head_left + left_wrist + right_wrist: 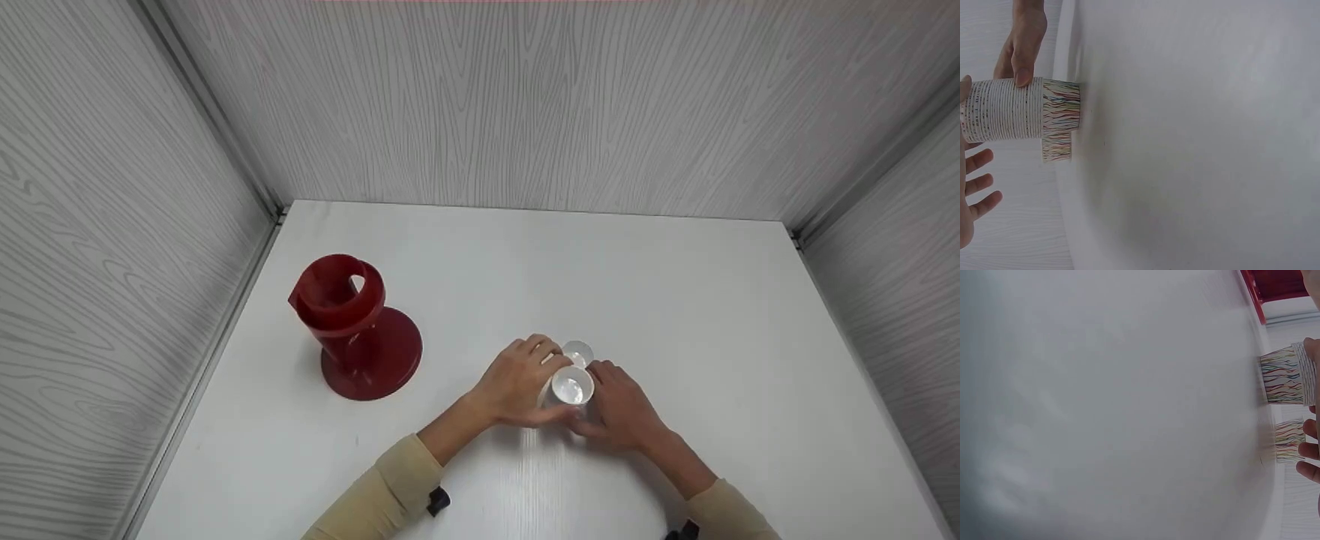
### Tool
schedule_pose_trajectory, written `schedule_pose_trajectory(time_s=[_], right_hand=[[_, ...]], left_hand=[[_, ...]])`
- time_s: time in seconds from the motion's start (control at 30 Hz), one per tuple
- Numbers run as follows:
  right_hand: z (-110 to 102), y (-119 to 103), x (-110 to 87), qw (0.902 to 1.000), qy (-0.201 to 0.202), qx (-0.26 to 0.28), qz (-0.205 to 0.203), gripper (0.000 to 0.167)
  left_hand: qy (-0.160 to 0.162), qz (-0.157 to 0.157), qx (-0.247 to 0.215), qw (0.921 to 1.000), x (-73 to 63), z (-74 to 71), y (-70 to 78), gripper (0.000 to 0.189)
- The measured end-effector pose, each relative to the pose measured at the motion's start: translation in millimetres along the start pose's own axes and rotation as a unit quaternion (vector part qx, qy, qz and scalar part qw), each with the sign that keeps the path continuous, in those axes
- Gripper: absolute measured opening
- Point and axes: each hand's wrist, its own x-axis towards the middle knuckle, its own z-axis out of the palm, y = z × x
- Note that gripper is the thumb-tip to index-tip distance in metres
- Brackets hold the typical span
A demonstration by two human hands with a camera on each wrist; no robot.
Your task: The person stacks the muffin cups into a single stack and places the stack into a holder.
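A tall nested stack of paper cups (572, 386), white with wavy coloured lines, stands upright on the table. My left hand (525, 382) holds the stack near its top, thumb on the near side and fingers around the far side. Lower down, my right hand (622, 409) grips the same stack from the right, its thumb (1023, 76) against the stacked rims. A single paper cup (1290, 441) with the same pattern stands just behind the stack, close to the right hand's fingers (1310, 451).
On the left of the table (675, 300) stands a red plastic stand (367, 356) with a round base and a tilted, open-topped tube with a hole in its side. Grey wood-grain panels (480, 105) enclose the back and both sides.
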Motion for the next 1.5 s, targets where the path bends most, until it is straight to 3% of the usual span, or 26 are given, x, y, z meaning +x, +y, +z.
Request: schedule_pose_trajectory(time_s=[0.67,1.07,1.5], right_hand=[[-4.1,0.6,2.4,0.9996,0.002,-0.02,-0.022,0.068],[-14.2,3.7,2.3,0.9992,-0.001,-0.028,-0.029,0.065],[-39.6,9.2,5.0,0.9984,-0.047,0.0,-0.03,0.068]], left_hand=[[0.022,0.008,0.016,0.9996,-4.3,10.1,-3.2,0.067],[0.007,-0.002,0.006,1.0,-7.4,13.0,-4.4,0.067],[0.005,0.0,0.015,0.9999,-4.9,13.2,-3.1,0.069]])
